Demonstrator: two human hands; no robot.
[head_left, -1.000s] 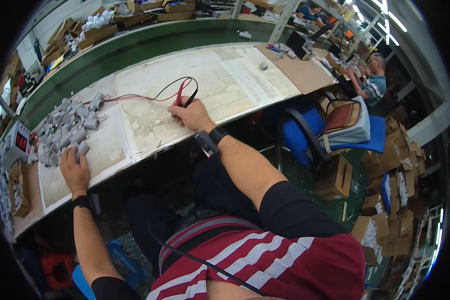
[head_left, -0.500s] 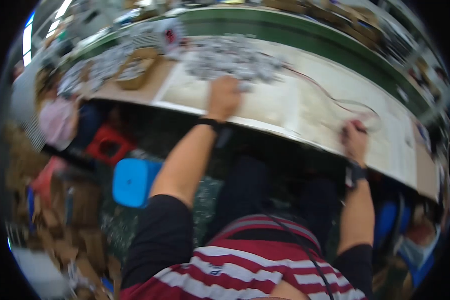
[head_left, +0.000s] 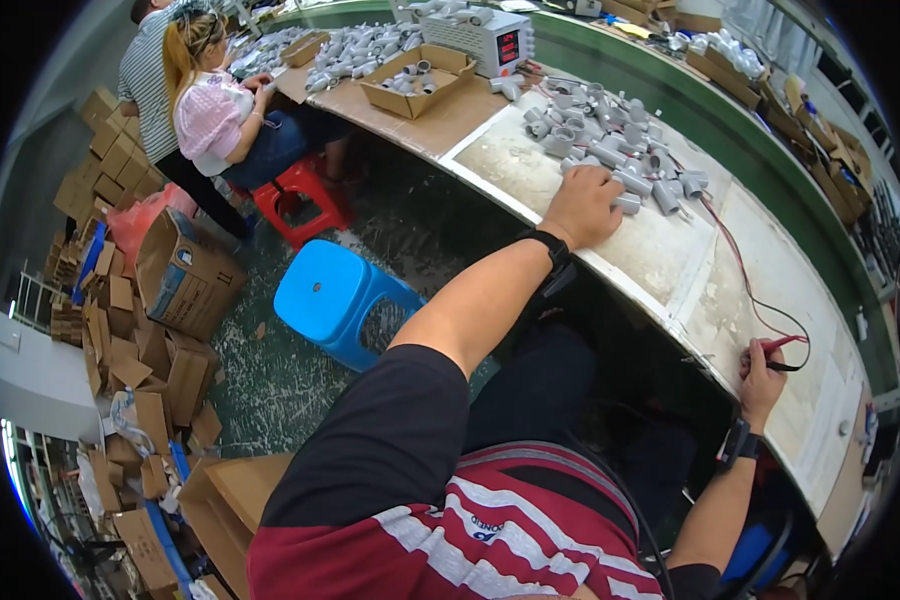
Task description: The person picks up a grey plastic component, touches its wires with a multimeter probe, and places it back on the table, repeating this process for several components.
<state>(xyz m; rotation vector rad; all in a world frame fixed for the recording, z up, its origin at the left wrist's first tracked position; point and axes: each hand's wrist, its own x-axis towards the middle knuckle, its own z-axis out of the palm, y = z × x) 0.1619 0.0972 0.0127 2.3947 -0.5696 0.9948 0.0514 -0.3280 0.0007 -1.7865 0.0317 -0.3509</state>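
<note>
My left hand (head_left: 582,208) is at the near edge of a heap of grey cylindrical parts (head_left: 600,115) on the worktable. Its fingers curl closed around a grey cylindrical part (head_left: 626,203), whose end shows beyond them. Farther right, near the table's front edge, my right hand (head_left: 760,380) is closed on a pair of test leads, one with a red end (head_left: 785,342) and one with a black end (head_left: 785,366). Their tips are hidden by the fingers. The thin red and black wires (head_left: 735,250) run back across the white tabletop to the heap.
Behind the heap stands a grey power supply (head_left: 480,42) with a red display, beside a cardboard tray (head_left: 418,82) of grey parts. A blue stool (head_left: 320,290) and a red stool (head_left: 300,200) are at left. A seated person (head_left: 215,120) works there; another stands behind. Cardboard boxes (head_left: 185,280) crowd the left floor.
The view has swung left and sharpened, so the table and both hands appear farther right. My left hand stays at the heap's near edge, and my right hand still grips the leads.
</note>
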